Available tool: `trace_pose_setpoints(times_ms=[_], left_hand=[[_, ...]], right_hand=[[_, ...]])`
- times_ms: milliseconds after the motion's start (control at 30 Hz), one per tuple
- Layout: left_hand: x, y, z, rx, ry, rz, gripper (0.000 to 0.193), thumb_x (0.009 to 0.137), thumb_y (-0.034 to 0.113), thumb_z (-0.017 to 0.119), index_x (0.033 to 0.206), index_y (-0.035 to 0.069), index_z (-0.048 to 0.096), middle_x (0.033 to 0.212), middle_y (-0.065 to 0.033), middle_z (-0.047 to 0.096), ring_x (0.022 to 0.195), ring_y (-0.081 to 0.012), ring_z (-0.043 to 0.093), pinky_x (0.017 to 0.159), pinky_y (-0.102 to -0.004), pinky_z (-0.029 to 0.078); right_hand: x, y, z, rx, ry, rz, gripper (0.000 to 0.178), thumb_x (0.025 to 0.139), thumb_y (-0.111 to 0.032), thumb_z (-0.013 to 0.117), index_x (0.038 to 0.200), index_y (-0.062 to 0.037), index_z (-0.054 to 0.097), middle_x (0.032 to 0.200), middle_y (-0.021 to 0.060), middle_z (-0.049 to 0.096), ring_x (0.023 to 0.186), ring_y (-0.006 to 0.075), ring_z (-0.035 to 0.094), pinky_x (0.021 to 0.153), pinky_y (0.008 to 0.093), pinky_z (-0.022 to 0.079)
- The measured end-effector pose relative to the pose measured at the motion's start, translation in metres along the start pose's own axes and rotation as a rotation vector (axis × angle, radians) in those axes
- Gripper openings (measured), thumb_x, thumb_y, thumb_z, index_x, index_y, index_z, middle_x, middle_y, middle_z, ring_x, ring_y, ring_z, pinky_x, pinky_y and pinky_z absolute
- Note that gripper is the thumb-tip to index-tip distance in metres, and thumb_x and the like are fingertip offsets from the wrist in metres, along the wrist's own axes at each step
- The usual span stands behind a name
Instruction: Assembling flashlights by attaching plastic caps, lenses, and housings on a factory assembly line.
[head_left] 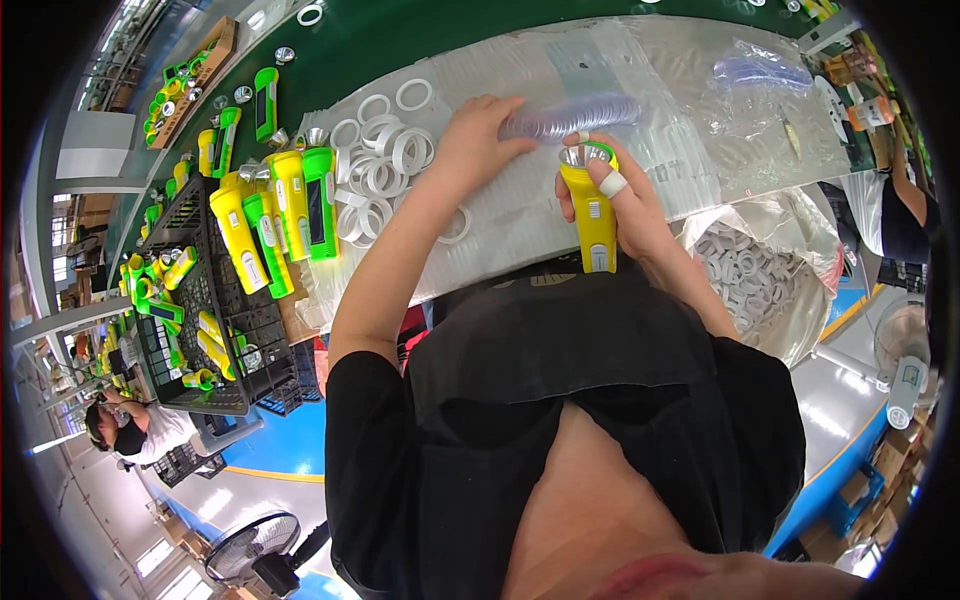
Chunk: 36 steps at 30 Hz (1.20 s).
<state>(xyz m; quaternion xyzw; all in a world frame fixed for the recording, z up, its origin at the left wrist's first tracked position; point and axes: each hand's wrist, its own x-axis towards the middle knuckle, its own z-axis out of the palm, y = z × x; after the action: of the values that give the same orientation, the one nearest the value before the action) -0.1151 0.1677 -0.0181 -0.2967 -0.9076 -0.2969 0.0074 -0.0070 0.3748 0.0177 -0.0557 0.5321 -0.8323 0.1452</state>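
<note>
My right hand [628, 195] is wrapped round a yellow flashlight [597, 225], held upright near my chest. Its head faces up and shows a silver reflector [580, 156] with a green edge at one side. White tape bands two of that hand's fingers. My left hand [482, 140] reaches over the bench to the near end of a row of clear round plastic lenses [580, 117]. Its thumb and forefinger are apart on either side of the end of the row; whether they touch a lens is hard to see. White rings [382, 177] lie piled left of that hand.
Several yellow and green flashlights [290, 205] stand at the left beside a black crate [200, 390] of more. A sack of white rings [810, 330] hangs open at the right bench edge. Wrapped clear lenses [762, 72] lie at back right. Another person [145, 432] is at far left.
</note>
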Motion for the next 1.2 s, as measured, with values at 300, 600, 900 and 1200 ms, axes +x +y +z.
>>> trace_pose_setpoints(times_ms=[300, 600, 900, 1200], left_hand=[[-0.049, 0.066, -0.030, -0.355, 0.163, 0.227, 0.037, 0.100, 0.025, 0.045, 0.130, 0.005, 0.057, 0.120, -0.0153, 0.053, 0.108, -0.0257, 0.053, 0.083, -0.0311, 0.050], [-0.064, 0.068, -0.025, -0.378, 0.336, 0.318, 0.034, 0.094, 0.017, 0.045, 0.120, 0.002, 0.061, 0.118, -0.0147, 0.057, 0.108, -0.0317, 0.051, 0.094, -0.0417, 0.039], [-0.051, 0.057, -0.038, -0.533, 0.332, 0.234, 0.029, 0.090, 0.014, 0.047, 0.112, 0.004, 0.061, 0.117, -0.0156, 0.057, 0.109, -0.0330, 0.052, 0.095, -0.0400, 0.040], [0.008, -0.075, -0.077, 0.529, -0.043, -0.307, 0.057, 0.077, 0.046, 0.074, 0.120, 0.011, 0.063, 0.115, -0.0108, 0.064, 0.101, -0.0316, 0.062, 0.090, -0.0438, 0.045]], right_hand=[[0.012, -0.003, 0.019, -0.055, -0.082, 0.025, 0.040, 0.097, -0.031, 0.057, 0.126, -0.0051, 0.048, 0.088, 0.0086, 0.062, 0.072, 0.0146, 0.061, 0.066, 0.0284, 0.049], [0.017, 0.004, 0.031, -0.089, -0.239, 0.067, 0.039, 0.098, -0.032, 0.054, 0.124, -0.0048, 0.047, 0.092, 0.0083, 0.061, 0.073, 0.0158, 0.062, 0.066, 0.0289, 0.050], [0.033, 0.002, 0.041, 0.054, -0.224, 0.006, 0.038, 0.096, -0.022, 0.053, 0.130, -0.0078, 0.045, 0.095, 0.0093, 0.059, 0.077, 0.0177, 0.060, 0.069, 0.0323, 0.050], [0.080, 0.017, 0.048, -0.094, -0.176, -0.293, 0.032, 0.095, -0.015, 0.055, 0.124, -0.0075, 0.045, 0.092, 0.0084, 0.060, 0.076, 0.0141, 0.059, 0.070, 0.0300, 0.051]])
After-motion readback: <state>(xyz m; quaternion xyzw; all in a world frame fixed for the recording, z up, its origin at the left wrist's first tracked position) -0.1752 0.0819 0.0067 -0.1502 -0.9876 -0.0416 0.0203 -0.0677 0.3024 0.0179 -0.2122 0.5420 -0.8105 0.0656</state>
